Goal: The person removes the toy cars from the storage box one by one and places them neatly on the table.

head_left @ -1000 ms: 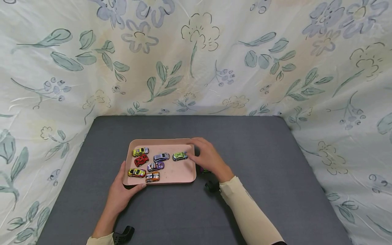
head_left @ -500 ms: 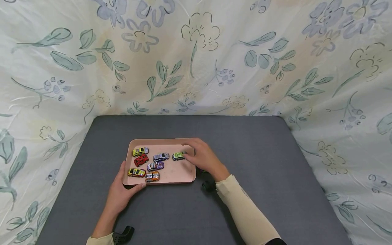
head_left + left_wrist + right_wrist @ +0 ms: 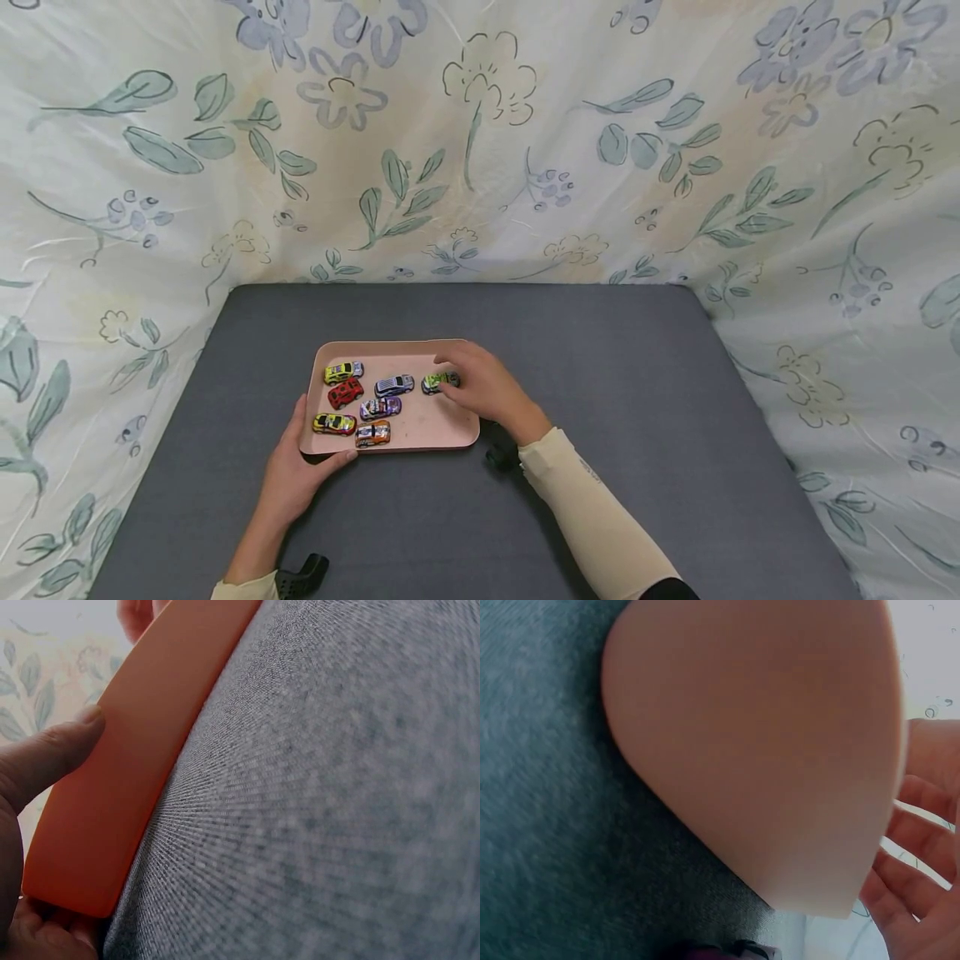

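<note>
A pink tray lies on the grey table, holding several small toy cars, among them a red car, a purple car and an orange car. My left hand grips the tray's near left corner; in the left wrist view its thumb presses the outer wall. Over the tray's right end, my right hand has its thumb and forefinger on either side of a green toy car, partly covered by the thumb. Whether they touch it is unclear. The right wrist view shows its fingers loosely spread.
Part of a dark purple object, apparently another toy car, sits on the table beside the tray in the right wrist view. Grey cloth covers the table. A floral curtain hangs behind and along the sides.
My right hand has moved left over the tray, bringing its fingers around the green car. That car stays in place. The left hand and tray have hardly moved.
</note>
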A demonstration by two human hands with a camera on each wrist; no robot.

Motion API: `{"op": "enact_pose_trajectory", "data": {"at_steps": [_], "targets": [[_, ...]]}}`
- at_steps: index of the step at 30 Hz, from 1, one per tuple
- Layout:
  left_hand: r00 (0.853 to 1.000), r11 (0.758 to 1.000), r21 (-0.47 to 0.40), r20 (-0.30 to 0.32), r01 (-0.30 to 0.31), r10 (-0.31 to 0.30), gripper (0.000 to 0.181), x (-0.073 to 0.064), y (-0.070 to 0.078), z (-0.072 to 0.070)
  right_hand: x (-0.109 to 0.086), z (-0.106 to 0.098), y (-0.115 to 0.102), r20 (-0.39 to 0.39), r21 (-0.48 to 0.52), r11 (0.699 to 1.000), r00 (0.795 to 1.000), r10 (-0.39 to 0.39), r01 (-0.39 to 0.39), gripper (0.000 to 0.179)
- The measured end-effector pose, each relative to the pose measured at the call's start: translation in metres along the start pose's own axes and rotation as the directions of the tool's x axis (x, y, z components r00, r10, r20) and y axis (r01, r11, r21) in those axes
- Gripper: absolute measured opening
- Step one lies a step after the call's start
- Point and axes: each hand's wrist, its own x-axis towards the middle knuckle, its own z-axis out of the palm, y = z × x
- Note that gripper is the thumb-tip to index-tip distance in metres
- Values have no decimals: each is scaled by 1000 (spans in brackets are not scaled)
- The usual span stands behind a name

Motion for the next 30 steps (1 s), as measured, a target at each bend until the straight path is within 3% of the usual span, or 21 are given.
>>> {"op": "enact_pose_trajectory", "data": {"at_steps": [21,30], "targets": [[1000,1000,2,8,10,-10,126,0,-1,1,2,17,0,70,-81,996,997,45,-39,31],[1000,1000,5,-2,9,-9,126,1,-3,3,5,17,-3,64,-108,994,998,25,-18,26]]}}
